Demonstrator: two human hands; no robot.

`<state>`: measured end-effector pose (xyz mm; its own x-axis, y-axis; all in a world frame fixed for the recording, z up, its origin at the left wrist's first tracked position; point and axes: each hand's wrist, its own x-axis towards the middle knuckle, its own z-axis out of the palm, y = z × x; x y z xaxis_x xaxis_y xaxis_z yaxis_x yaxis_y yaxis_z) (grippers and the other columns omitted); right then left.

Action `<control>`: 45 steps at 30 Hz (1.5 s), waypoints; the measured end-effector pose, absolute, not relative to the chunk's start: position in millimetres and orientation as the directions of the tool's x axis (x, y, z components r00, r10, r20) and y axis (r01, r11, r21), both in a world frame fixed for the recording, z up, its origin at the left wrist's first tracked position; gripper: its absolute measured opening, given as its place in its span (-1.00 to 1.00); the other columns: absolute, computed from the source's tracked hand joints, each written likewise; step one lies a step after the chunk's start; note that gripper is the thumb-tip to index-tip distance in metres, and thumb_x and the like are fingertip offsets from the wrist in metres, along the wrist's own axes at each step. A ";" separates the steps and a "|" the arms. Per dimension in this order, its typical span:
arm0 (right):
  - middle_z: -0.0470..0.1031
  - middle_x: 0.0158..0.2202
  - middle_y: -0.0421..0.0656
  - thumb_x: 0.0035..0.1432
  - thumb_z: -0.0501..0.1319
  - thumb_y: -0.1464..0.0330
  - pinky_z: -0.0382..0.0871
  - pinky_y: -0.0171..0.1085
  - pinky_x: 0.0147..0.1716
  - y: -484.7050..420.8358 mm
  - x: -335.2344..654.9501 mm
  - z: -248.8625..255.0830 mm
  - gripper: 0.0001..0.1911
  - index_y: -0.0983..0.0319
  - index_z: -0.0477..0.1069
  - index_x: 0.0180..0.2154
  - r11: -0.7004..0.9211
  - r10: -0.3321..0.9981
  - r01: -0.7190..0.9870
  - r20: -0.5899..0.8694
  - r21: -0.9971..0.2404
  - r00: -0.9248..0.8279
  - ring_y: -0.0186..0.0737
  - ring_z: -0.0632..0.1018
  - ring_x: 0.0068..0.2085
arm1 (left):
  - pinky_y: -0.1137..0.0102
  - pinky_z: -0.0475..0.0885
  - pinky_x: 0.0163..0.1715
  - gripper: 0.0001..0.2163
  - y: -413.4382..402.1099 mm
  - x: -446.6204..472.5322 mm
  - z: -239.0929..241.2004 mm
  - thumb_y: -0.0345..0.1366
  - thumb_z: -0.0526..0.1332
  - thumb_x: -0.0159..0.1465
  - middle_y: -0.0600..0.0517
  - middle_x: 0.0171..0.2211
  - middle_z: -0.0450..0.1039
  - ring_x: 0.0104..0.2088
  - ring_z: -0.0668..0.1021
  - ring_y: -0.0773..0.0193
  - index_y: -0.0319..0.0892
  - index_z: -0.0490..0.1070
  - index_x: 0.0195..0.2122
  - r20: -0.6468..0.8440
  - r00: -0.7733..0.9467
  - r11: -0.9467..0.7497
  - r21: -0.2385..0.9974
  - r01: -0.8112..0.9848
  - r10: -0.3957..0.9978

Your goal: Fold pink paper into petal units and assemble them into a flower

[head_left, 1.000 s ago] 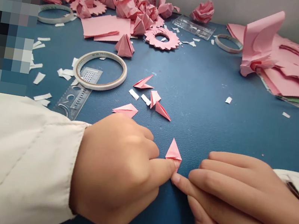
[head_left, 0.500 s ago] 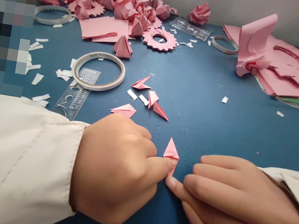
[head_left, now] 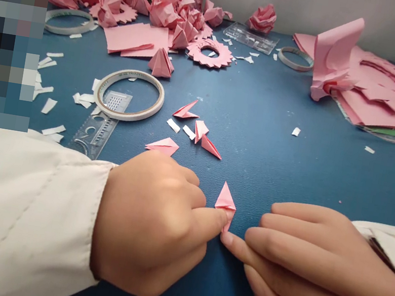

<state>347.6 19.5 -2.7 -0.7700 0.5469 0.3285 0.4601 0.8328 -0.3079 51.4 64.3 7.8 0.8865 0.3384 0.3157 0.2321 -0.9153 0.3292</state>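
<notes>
A small kite-shaped piece of folded pink paper (head_left: 226, 197) lies on the blue table between my hands. My left hand (head_left: 155, 226) is curled closed, and its index fingertip presses the paper down, covering part of its lower half. My right hand (head_left: 313, 266) has its fingers stretched out side by side; its index fingertip touches the narrow lower end of the paper. Just beyond my left hand lie more small folded pink pieces: a flat one (head_left: 163, 145), a forked one (head_left: 187, 110) and a slim pointed one (head_left: 211, 147).
A roll of tape (head_left: 160, 104) rests over a clear plastic ruler (head_left: 98, 127). Farther back are pink paper flowers (head_left: 181, 10), a pink paper ring (head_left: 209, 53), a clear plastic case (head_left: 251, 37) and another tape roll (head_left: 295, 59). Layered pink paper (head_left: 389, 93) lies at the right, and white scraps are scattered about.
My right hand has shifted slightly to the right, its fingertip still at the paper's lower end. My left hand keeps pressing the paper in the same spot.
</notes>
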 end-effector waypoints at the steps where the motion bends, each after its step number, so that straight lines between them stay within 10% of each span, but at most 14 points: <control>1: 0.41 -0.45 -0.34 0.74 0.15 0.59 0.38 -0.27 -0.46 21.3 345.3 -2.0 -0.55 0.13 0.60 -0.22 0.841 0.531 0.441 0.321 -0.314 -0.784 -0.34 0.39 -0.50 | 0.08 0.29 -0.54 -0.68 64.2 51.5 7.7 -0.59 0.17 0.58 0.07 -0.40 0.70 -0.49 0.51 0.12 -0.21 0.73 -0.10 0.312 0.891 -0.917 0.329 0.225 0.330; 33: 0.33 -0.51 -0.35 0.78 0.14 0.55 0.30 -0.18 -0.54 20.1 339.5 -1.2 -0.47 0.09 0.44 -0.35 0.851 0.501 0.390 0.317 -0.352 -0.806 -0.30 0.29 -0.54 | 0.13 0.21 -0.55 -0.72 55.4 55.0 19.8 -0.59 0.28 0.56 0.17 -0.51 0.54 -0.57 0.43 0.20 -0.12 0.62 -0.25 0.299 0.906 -0.944 0.234 0.235 0.299; 45: 0.33 -0.48 -0.32 0.60 0.22 0.61 0.20 -0.15 -0.58 19.6 352.6 -5.9 -0.57 0.08 0.41 -0.34 0.838 0.523 0.422 0.292 -0.346 -0.801 -0.27 0.26 -0.51 | 0.14 0.24 -0.49 -0.65 79.6 42.2 15.1 -0.45 0.23 0.73 0.15 -0.50 0.59 -0.56 0.53 0.09 -0.04 0.82 0.27 0.206 0.928 -0.926 0.286 0.245 0.309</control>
<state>352.6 19.6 -5.9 -0.8005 0.5232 0.2922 0.4216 0.8382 -0.3459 42.2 79.6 15.1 0.9285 0.3092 0.2058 0.2453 -0.9265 0.2855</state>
